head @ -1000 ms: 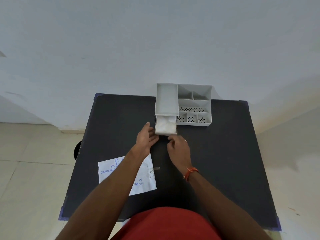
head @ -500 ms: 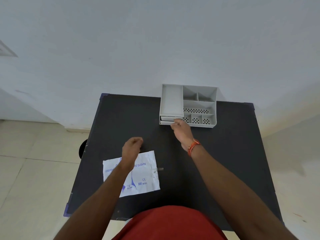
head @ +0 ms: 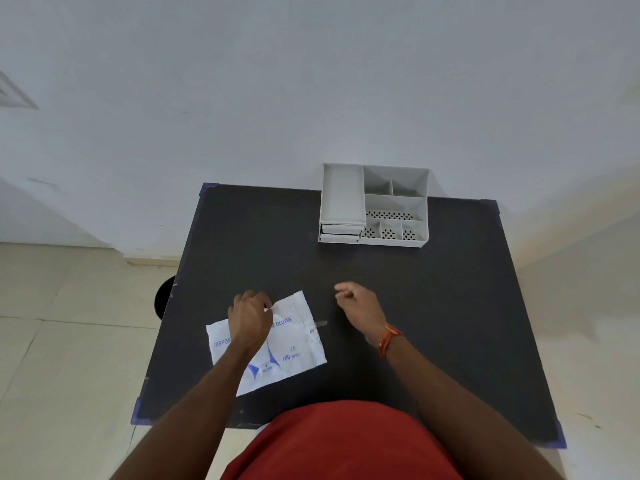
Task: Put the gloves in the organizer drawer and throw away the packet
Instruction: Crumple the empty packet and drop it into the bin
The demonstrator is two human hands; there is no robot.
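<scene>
A white gloves packet (head: 291, 344) with blue print lies flat on the black table (head: 433, 306), near its left front. My left hand (head: 250, 317) rests on the packet's far edge, fingers curled and pinching that edge. My right hand (head: 360, 306) hovers over the table to the right of the packet, loosely closed and holding nothing. The grey desk organizer (head: 375, 204) stands at the table's far edge. Its drawer (head: 341, 233), at the lower left of the organizer, is pushed in. The gloves are out of sight.
A dark round object (head: 165, 296), partly hidden by the table's left edge, sits on the tiled floor. A white wall rises just behind the table. A small strip of tape (head: 320, 324) lies beside the packet.
The drawer with the gloves was pushed shut by my right hand, which then drew back toward me. My left hand moved from the drawer down onto the packet.
</scene>
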